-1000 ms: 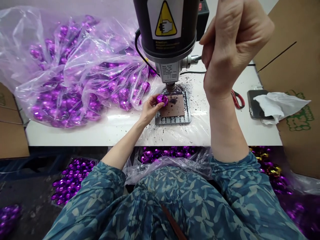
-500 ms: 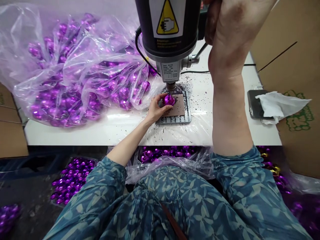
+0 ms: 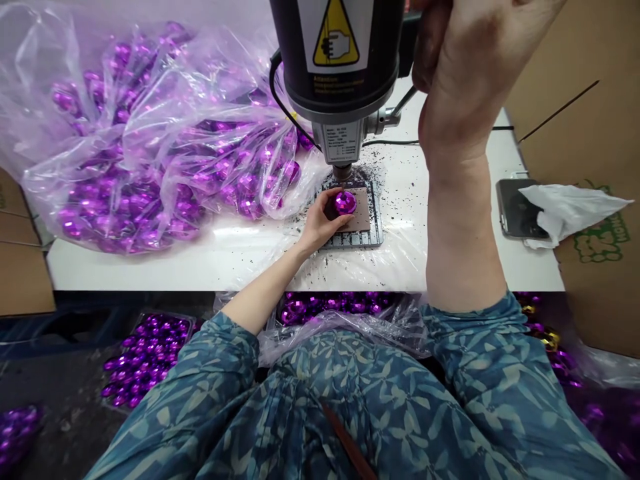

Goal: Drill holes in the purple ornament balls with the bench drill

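A shiny purple faceted ball (image 3: 345, 203) sits on the brown pad (image 3: 361, 221) over the grey slotted base plate (image 3: 379, 227). My left hand (image 3: 324, 217) curls round its left side, finger behind and thumb in front. Directly above stands a bench drill press (image 3: 345, 140), its chuck (image 3: 343, 172) over the ball and the bit at the ball's top. At the upper right, my right hand (image 3: 470, 73) is closed round the end of the press's feed lever (image 3: 404, 101); the grip itself is hidden by the hand.
A clear plastic bag (image 3: 150, 133) of purple balls covers the table's left side. A phone (image 3: 517, 207) lies at right, partly under white tissue (image 3: 570, 207). Dark shavings surround the base. Cardboard boxes (image 3: 575, 133) flank the table, and a tray of purple balls (image 3: 147, 360) is below left.
My left hand and the purple ball have shifted slightly right on the pad, bringing the ball under the chuck. My right hand stays at the lever, nearly still.
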`<move>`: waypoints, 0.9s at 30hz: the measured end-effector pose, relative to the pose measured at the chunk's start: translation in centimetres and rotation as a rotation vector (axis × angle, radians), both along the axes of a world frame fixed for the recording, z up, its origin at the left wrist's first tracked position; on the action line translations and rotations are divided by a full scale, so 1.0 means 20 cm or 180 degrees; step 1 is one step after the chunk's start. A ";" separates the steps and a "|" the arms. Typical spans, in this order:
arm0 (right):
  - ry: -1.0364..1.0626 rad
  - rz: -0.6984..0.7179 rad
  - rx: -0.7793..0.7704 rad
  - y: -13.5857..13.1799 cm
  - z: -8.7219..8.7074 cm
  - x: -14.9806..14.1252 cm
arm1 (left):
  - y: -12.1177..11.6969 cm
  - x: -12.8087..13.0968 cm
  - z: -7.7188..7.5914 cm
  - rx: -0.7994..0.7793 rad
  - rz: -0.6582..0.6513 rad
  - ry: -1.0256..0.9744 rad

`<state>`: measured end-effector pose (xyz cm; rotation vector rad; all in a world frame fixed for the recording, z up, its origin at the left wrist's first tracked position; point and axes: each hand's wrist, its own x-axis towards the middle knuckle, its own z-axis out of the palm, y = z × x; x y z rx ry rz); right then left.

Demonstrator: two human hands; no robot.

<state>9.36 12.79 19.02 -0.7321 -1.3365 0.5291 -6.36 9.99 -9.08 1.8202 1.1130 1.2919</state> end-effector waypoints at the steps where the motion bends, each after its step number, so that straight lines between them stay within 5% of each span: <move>1: 0.0020 0.0011 0.0061 -0.02 -0.01 0.00 | 0.00 0.00 0.00 0.0007 0.0021 -0.0015; 10: 0.0524 -0.0230 0.1487 -0.10 -0.30 0.00 | -0.01 0.02 -0.02 0.0084 0.0061 -0.0208; 15: 0.0347 -0.0125 0.2091 -0.10 -0.37 0.02 | -0.02 0.02 -0.02 0.0013 0.0048 -0.0276; 27: 0.0148 -0.0650 0.1867 -0.10 -0.52 0.03 | -0.02 0.02 0.01 -0.0082 0.0101 -0.0235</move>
